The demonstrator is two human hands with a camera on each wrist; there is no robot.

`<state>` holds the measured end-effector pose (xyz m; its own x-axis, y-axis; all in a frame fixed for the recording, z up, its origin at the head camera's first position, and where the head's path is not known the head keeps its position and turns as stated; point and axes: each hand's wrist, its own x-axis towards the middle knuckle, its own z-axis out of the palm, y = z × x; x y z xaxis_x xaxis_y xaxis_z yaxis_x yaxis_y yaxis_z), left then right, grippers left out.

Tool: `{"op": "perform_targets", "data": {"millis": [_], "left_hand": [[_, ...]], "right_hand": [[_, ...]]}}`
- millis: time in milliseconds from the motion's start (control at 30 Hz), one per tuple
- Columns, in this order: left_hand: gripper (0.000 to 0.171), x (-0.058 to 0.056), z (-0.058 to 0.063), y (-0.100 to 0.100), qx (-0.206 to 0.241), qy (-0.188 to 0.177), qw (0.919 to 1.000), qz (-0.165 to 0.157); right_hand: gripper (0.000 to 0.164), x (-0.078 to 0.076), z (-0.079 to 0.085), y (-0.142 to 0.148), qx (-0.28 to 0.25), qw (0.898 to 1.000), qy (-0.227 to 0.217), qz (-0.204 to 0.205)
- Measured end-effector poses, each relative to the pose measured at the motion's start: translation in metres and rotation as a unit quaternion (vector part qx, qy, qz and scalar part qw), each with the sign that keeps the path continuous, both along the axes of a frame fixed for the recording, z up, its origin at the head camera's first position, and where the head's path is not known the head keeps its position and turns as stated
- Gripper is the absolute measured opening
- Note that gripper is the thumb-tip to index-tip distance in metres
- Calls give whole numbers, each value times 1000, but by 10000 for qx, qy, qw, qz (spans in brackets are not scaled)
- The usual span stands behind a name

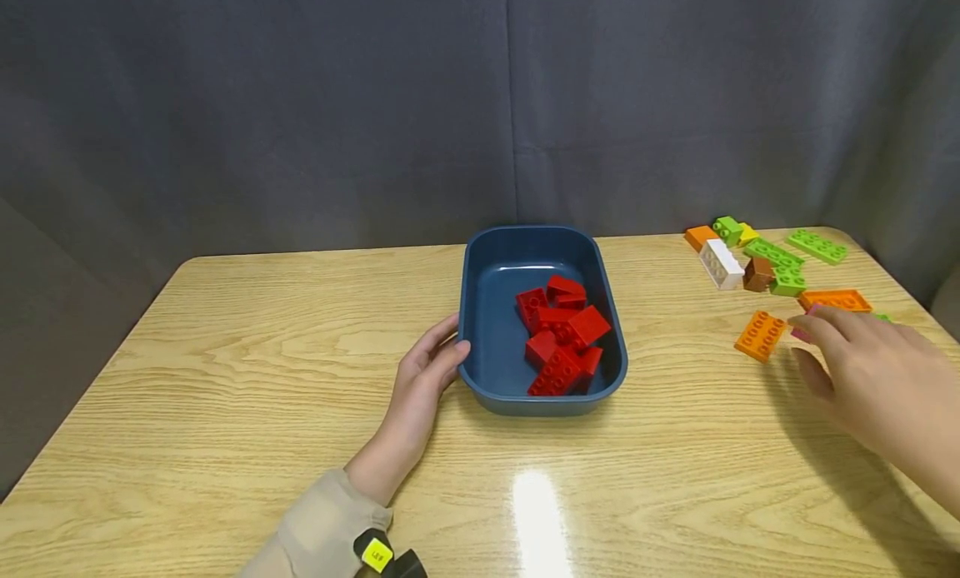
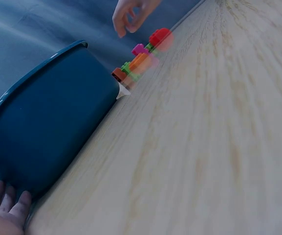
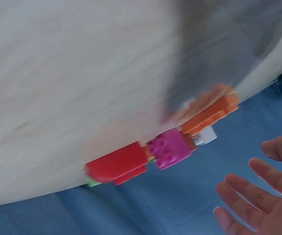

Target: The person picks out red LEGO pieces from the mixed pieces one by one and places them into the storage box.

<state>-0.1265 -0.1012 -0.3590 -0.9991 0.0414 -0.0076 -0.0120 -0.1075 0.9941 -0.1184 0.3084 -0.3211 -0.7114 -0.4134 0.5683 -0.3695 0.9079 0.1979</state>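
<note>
A dark blue plastic bin (image 1: 480,311) stands on the table with several red toy bricks (image 1: 558,370) heaped in its right part. My left hand (image 1: 420,378) holds the bin's left side, thumb at the rim and fingers against the outer wall. Over the right side of the table hovers my right hand (image 1: 877,370), fingers spread and nothing held. Near it lie an orange studded brick (image 1: 761,336) and a pink brick (image 3: 171,148), the latter mostly covered by the hand in the head view. A rounded red brick (image 3: 119,164) shows only in the wrist views.
Behind the right hand lie loose bricks: a white brick (image 1: 722,264), a brown brick (image 1: 758,274), a flat green brick (image 1: 817,246), another orange brick (image 1: 836,299) and several others. A grey curtain (image 1: 337,120) hangs along the wooden table's (image 1: 262,353) back edge.
</note>
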Motion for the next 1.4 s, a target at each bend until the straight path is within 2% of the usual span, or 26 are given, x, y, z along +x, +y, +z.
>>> {"op": "perform_targets", "data": {"millis": [133, 300, 633, 767, 900, 1067, 1200, 1400], "left_hand": [[48, 0, 0, 0, 36, 5, 10000, -9], [48, 0, 0, 0, 71, -3, 10000, -4], [47, -1, 0, -1, 8, -15, 10000, -16], [47, -1, 1, -1, -2, -33, 10000, -8], [47, 0, 1, -1, -6, -43, 10000, -37], [48, 1, 0, -2, -6, -36, 10000, -37], [48, 1, -1, -2, 32, -28, 10000, -41], [48, 0, 0, -1, 53, -14, 10000, -52]], "right_hand": [[46, 4, -4, 10, -41, 9993, -227, -302], [48, 6, -8, 21, -129, 9994, -101, -304], [39, 2, -23, 46, -644, 9974, 97, -321], [39, -1, -28, 56, -634, 9971, 189, -387], [41, -3, -33, 65, -582, 9962, 56, -641], [37, -9, -38, 73, -616, 9953, -54, -752], [37, -13, -40, 78, -665, 9930, -314, -920], [37, -17, -44, 86, -439, 9931, -471, -977]]}}
